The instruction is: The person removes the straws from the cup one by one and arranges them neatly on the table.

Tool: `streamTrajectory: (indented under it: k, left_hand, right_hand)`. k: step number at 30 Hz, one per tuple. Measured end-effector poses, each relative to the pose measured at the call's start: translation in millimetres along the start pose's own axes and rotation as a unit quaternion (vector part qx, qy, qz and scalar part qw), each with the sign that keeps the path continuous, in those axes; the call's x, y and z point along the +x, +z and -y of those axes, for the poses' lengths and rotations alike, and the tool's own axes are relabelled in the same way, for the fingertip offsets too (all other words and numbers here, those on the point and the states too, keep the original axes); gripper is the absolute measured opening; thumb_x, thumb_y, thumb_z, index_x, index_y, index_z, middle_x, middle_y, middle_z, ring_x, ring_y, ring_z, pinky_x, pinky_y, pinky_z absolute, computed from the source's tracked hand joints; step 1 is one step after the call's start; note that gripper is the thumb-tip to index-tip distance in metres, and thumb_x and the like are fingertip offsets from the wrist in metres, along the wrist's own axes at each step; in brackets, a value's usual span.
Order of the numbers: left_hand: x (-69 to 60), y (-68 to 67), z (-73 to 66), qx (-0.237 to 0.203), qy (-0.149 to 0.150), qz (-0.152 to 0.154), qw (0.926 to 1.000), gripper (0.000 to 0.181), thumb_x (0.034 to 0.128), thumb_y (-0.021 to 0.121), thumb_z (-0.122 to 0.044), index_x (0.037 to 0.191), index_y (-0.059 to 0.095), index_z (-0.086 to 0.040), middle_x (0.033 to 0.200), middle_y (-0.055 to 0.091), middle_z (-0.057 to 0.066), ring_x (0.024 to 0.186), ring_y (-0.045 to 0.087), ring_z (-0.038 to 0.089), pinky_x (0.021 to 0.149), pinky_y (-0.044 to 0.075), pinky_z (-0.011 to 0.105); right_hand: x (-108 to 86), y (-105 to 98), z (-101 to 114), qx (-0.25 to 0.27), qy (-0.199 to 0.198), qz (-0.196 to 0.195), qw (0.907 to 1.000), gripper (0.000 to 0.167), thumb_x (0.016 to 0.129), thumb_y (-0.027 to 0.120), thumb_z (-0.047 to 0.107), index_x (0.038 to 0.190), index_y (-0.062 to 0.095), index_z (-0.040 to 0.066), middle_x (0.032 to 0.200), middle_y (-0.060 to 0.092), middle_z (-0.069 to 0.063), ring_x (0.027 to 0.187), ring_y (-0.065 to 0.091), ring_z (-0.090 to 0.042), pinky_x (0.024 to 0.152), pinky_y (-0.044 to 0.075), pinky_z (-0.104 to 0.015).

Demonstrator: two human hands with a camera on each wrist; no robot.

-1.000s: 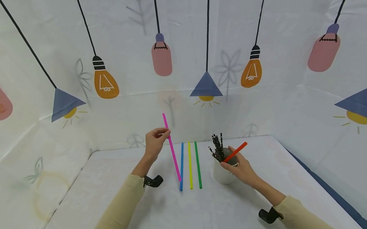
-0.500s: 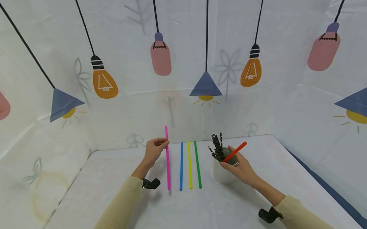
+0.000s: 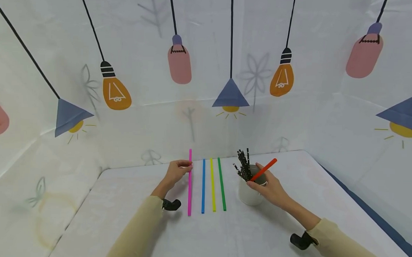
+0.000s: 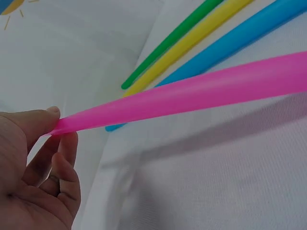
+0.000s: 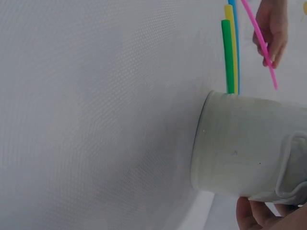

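My left hand (image 3: 175,172) pinches a pink straw (image 3: 189,192) near its far end. In the left wrist view the pink straw (image 4: 206,96) casts a shadow on the cloth beneath it. To its right lie a blue straw (image 3: 203,189), a yellow straw (image 3: 212,187) and a green straw (image 3: 221,185), side by side. My right hand (image 3: 273,189) grips the rim of a white cup (image 3: 248,195) and holds a red straw (image 3: 266,168) slanting over it. Black patterned straws (image 3: 244,165) stand in the cup. The right wrist view shows fingers at the cup (image 5: 240,143).
A white cloth covers the table (image 3: 256,240). Behind it hangs a pale backdrop (image 3: 199,124) with printed lamps and bulbs. A dark blue strip (image 3: 363,207) runs along the table's right edge.
The pink straw has swung from a slant across the blue one to nearly parallel on its left, and come down lower with my left hand. My right hand has stayed at the cup.
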State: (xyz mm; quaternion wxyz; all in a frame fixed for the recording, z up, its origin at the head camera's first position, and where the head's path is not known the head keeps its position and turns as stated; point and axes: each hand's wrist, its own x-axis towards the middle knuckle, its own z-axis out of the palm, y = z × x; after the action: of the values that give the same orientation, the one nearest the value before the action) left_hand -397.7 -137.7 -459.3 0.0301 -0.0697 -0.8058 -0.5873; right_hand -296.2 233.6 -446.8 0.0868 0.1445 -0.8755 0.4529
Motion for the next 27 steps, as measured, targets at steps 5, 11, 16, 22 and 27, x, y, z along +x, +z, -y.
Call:
streamTrajectory:
  k: [5, 11, 16, 22, 27]
  left_hand:
    - [4.1, 3.1, 4.2, 0.040, -0.007, 0.021, 0.9989, 0.032, 0.0906, 0.070, -0.014, 0.120, 0.068, 0.000, 0.108, 0.066, 0.009, 0.089, 0.063, 0.019, 0.082, 0.052, 0.035]
    - [10.1, 8.1, 10.3, 0.043, -0.017, 0.033, 0.9984, 0.028, 0.0901, 0.070, -0.011, 0.116, 0.069, 0.001, 0.107, 0.067, 0.011, 0.084, 0.066, 0.018, 0.075, 0.052, 0.030]
    - [13.8, 12.5, 11.5, 0.051, -0.032, 0.038, 0.9974, 0.025, 0.0889, 0.072, -0.010, 0.112, 0.070, 0.001, 0.105, 0.067, 0.013, 0.079, 0.065, 0.018, 0.070, 0.054, 0.029]
    - [15.3, 15.2, 14.8, 0.076, -0.054, 0.052, 0.9943, 0.025, 0.0884, 0.073, -0.012, 0.111, 0.070, -0.001, 0.100, 0.067, 0.010, 0.077, 0.062, 0.017, 0.068, 0.054, 0.028]
    - [15.6, 15.6, 17.7, 0.096, -0.055, 0.055, 0.9924, 0.026, 0.0886, 0.073, -0.014, 0.112, 0.070, -0.002, 0.098, 0.066, 0.009, 0.075, 0.060, 0.018, 0.067, 0.054, 0.028]
  right_hand:
    - [-0.9, -0.1, 0.3, -0.007, 0.002, -0.004, 1.0000, 0.083, 0.088, 0.072, 0.040, 0.152, 0.029, 0.008, 0.143, 0.043, -0.021, 0.095, 0.055, -0.029, 0.066, 0.051, -0.032]
    - [-0.6, 0.5, 1.0, -0.005, 0.004, -0.002, 1.0000, 0.084, 0.087, 0.072, 0.041, 0.152, 0.029, 0.009, 0.145, 0.041, -0.021, 0.099, 0.054, -0.032, 0.068, 0.050, -0.034]
    - [0.8, 0.0, -0.1, -0.008, 0.006, -0.003, 0.9999, 0.085, 0.087, 0.072, 0.043, 0.152, 0.029, 0.010, 0.146, 0.041, -0.020, 0.098, 0.054, -0.031, 0.067, 0.051, -0.033]
    - [-0.4, -0.3, 0.5, 0.000, 0.009, 0.001, 1.0000, 0.085, 0.087, 0.072, 0.041, 0.152, 0.029, 0.009, 0.144, 0.042, -0.020, 0.092, 0.057, -0.028, 0.065, 0.051, -0.033]
    - [-0.8, 0.4, 0.8, 0.001, 0.005, -0.003, 1.0000, 0.084, 0.088, 0.072, 0.041, 0.152, 0.029, 0.009, 0.145, 0.042, -0.020, 0.093, 0.056, -0.027, 0.066, 0.050, -0.033]
